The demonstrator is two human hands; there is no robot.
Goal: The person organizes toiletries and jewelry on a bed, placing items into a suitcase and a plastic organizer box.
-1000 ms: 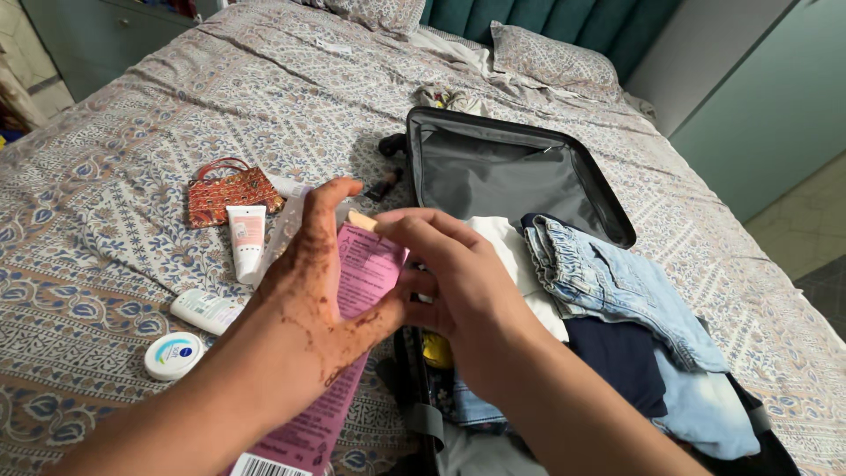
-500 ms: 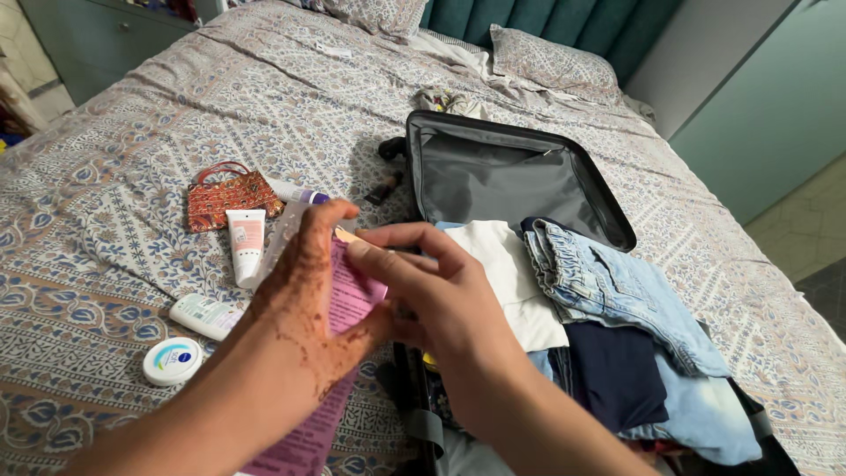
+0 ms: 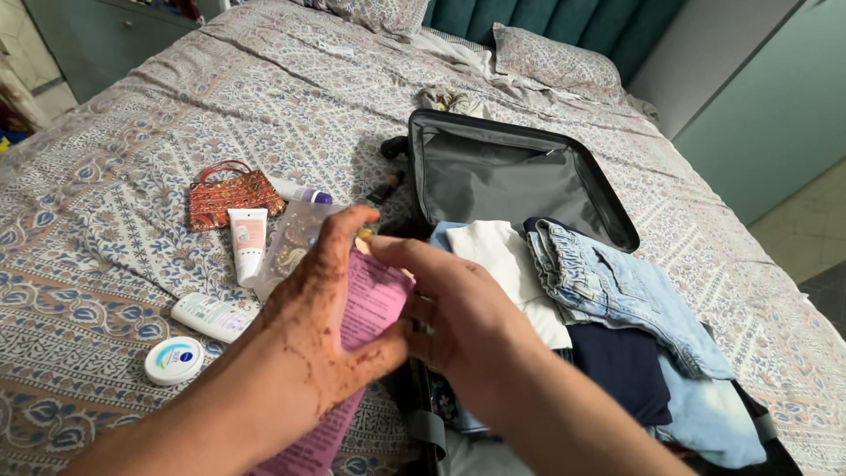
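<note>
My left hand (image 3: pixel 313 339), marked with henna, grips a flat pink packet (image 3: pixel 374 304) from behind. The packet's clear upper part (image 3: pixel 295 238) sticks out past my fingers. My right hand (image 3: pixel 463 322) meets it from the right, with its fingers pinching the packet's top edge next to my left thumb. Both hands hover over the left edge of an open black suitcase (image 3: pixel 493 176) lying on the bed. The packet's lower end runs down out of view.
The suitcase holds folded jeans (image 3: pixel 608 282), a white garment (image 3: pixel 511 264) and dark blue cloth (image 3: pixel 617 366). On the patterned bedspread (image 3: pixel 132 132) to the left lie a red pouch (image 3: pixel 233 196), a pink-and-white tube (image 3: pixel 248 238), a white tube (image 3: pixel 211 316) and a round tin (image 3: pixel 174 360).
Both hands stay on the pink packet. It has tipped a little to the left, so its clear top now shows beyond my left fingers.
</note>
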